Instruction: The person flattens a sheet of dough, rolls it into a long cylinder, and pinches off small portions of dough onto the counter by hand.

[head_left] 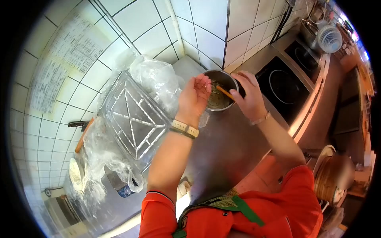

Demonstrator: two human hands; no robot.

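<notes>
A round metal pot [235,83] stands on the steel counter, with murky liquid [218,101] and some darker bits in it. My left hand [196,93] is at the pot's left rim, palm turned up and fingers loosely curled. The palm looks wet, and I see nothing held in it. At the right rim is my right hand [251,95], its thumb against the upper end of an orange-brown stick [225,92]. That stick slants down into the pot. The far side of the right hand's grip is hidden.
Crumpled clear plastic bags [154,77] and a ridged metal lid [135,115] lie left of the pot. A knife [78,123] is by the tiled wall. Black cooktops [283,85] and a small fan [329,39] are at right. Bare steel counter [216,146] lies nearer me.
</notes>
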